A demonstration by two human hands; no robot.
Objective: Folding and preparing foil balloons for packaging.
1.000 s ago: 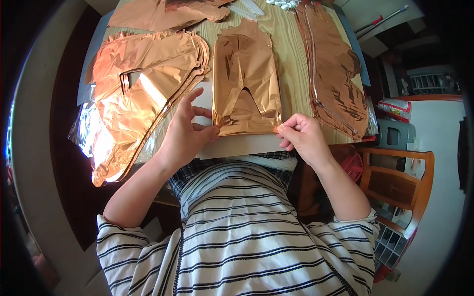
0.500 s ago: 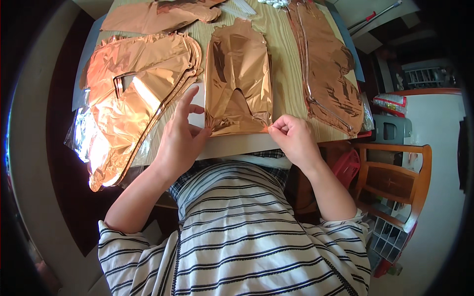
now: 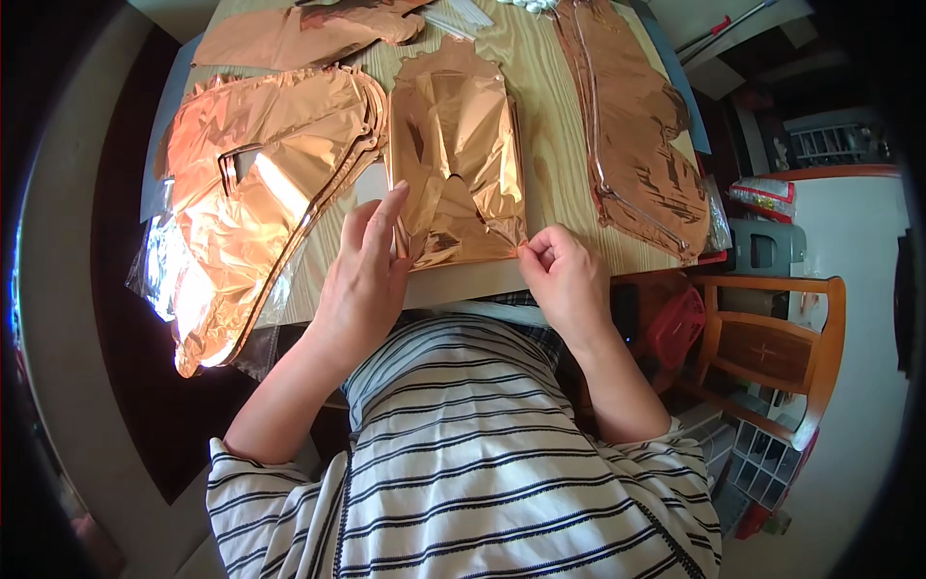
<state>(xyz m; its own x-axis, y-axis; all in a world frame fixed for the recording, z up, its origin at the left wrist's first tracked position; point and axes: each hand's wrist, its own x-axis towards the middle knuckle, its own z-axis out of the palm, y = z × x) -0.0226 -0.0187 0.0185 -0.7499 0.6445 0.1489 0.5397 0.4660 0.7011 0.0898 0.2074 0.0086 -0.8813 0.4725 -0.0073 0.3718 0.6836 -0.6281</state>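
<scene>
In front of me, near the table's close edge, lies a flat, uninflated copper-coloured foil balloon point(image 3: 449, 135), folded into a tall narrow shape with wrinkles along its near end. My right hand point(image 3: 569, 285) pinches the near right corner between thumb and index finger. At the left edge is my left hand point(image 3: 362, 275), its thumb by the near left corner and a fingertip farther up the same side; it grips the foil there, though the contact is partly hidden. Left of it a stack of flat copper foil balloons point(image 3: 260, 183) overhangs the table edge.
More copper foil lies at the far left point(image 3: 299, 39), and a long stack of foil balloons point(image 3: 632, 125) runs along the right side. Clear plastic strips point(image 3: 458, 17) and small white pieces point(image 3: 526, 5) sit at the back. A wooden chair point(image 3: 767, 352) stands right of the table point(image 3: 555, 183).
My left hand has turned inward, its raised fingers coming down onto the balloon's left edge. The balloon has shifted slightly left. My right hand keeps its pinch, moved slightly left.
</scene>
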